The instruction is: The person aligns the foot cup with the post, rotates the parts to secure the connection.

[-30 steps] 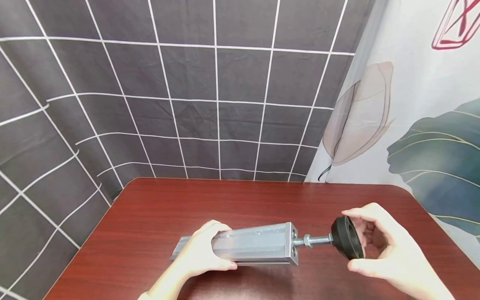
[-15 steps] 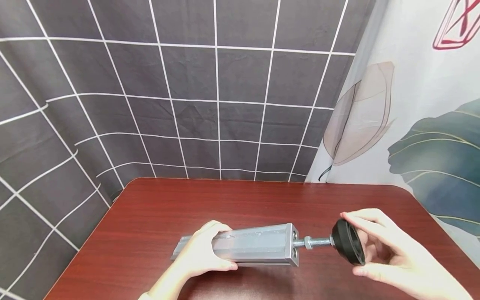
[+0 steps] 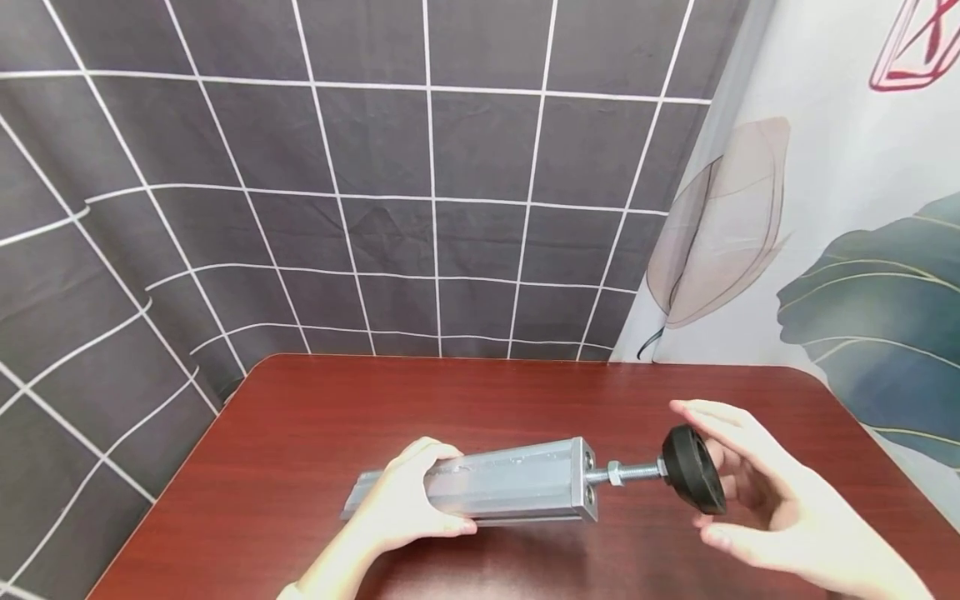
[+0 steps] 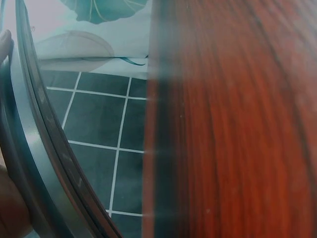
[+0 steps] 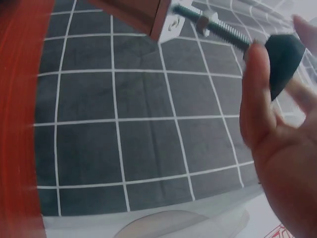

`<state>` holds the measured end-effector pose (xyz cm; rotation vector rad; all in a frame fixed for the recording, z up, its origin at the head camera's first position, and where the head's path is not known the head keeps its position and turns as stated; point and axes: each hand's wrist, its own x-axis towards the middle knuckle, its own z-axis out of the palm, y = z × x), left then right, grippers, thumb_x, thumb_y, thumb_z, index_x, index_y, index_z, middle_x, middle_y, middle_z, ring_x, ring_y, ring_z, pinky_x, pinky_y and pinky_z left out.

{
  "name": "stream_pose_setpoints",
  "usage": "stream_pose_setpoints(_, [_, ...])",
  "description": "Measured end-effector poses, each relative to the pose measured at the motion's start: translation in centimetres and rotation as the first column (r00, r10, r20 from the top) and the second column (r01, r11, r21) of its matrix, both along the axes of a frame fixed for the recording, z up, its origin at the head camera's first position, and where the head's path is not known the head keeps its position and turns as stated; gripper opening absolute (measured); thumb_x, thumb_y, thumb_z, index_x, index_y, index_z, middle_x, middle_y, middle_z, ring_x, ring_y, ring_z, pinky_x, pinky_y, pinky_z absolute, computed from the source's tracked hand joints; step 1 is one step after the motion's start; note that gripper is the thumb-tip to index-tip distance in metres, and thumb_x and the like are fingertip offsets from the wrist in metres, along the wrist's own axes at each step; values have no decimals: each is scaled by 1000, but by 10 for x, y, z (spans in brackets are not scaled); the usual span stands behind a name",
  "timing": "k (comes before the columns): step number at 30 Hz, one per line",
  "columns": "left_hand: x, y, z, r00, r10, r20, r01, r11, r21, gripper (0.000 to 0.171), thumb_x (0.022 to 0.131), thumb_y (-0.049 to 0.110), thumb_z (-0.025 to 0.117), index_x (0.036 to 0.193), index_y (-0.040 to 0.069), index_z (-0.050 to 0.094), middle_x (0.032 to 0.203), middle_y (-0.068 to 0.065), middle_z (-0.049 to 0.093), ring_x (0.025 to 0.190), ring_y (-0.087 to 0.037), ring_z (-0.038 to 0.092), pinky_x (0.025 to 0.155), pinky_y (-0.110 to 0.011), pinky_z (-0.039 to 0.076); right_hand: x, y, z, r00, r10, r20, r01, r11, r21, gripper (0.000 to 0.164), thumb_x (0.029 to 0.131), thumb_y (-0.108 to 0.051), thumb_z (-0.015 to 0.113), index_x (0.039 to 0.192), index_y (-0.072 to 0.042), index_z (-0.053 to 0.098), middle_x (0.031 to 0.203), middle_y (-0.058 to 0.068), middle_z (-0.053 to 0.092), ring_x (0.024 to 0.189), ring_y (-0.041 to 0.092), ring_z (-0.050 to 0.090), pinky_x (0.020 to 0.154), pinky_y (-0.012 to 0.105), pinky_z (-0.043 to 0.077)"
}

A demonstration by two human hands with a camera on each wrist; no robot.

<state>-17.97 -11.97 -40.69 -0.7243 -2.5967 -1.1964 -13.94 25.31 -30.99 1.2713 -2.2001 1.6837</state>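
Observation:
A silver aluminium profile (image 3: 510, 479) lies level above the table in the head view, and my left hand (image 3: 408, 500) grips it near its left end. From its right end plate juts a threaded rod with a hex nut (image 3: 615, 473). A black levelling foot (image 3: 693, 469) sits at the rod's outer end. My right hand (image 3: 780, 500) curves loosely around the foot, with index fingertip above and thumb below, both apart from its rim. In the right wrist view the thumb passes in front of the foot (image 5: 285, 59). The profile (image 4: 44, 134) runs down the left wrist view.
The red-brown wooden table (image 3: 450, 400) lies beneath both hands. Behind it hangs a dark grey curtain (image 3: 375, 242) with white grid lines. A white curtain (image 3: 825, 167) with leaf prints hangs at the right.
My right hand's fingertips have spread away from the foot's rim, the index finger rising. The foot and rod have shifted slightly upward. My left hand keeps its grip on the profile.

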Motion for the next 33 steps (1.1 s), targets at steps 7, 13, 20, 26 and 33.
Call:
stream_pose_setpoints(7, [0,-1,2,1000,-12,20,12,1000,-7,59,54,46,88,104,31,59,99,21,53,90,-3,52,80,-26,44,-4,1,-3,1000,-6,-22,5,999,-50,88,57,26,69,136,10,35,121,7,44,79,10,57,47,25,42])
stream_pose_setpoints(13, [0,0,1,1000,-4,23,5,1000,-15,58,54,47,87,103,32,59,99,22,52,90,-3,51,80,-27,44,0,-11,-1,934,-333,-127,339,941,26,75,51,16,78,120,2,54,88,-4,51,68,8,44,49,24,35])
stream_pose_setpoints(20, [1,-1,1,999,-22,32,23,1000,-13,60,54,48,87,104,32,59,99,22,53,90,-2,51,79,-26,45,6,-1,5,996,-68,-60,72,996,54,89,60,14,76,137,11,32,136,13,32,79,11,54,54,26,43])
stream_pose_setpoints(26, [2,-6,3,999,-28,22,28,1000,-4,60,54,46,87,105,32,59,100,22,54,90,-3,52,79,-27,45,3,-1,2,986,163,-39,-166,983,-78,86,64,28,64,139,14,25,138,15,33,91,16,57,60,25,49])
stream_pose_setpoints(33, [2,-4,4,1000,-24,10,24,1000,-16,60,54,46,87,106,30,60,100,21,53,91,-4,52,80,-28,44,-2,-11,-7,997,-49,-54,35,972,-233,79,55,13,78,127,12,45,93,6,54,65,12,52,42,27,38])
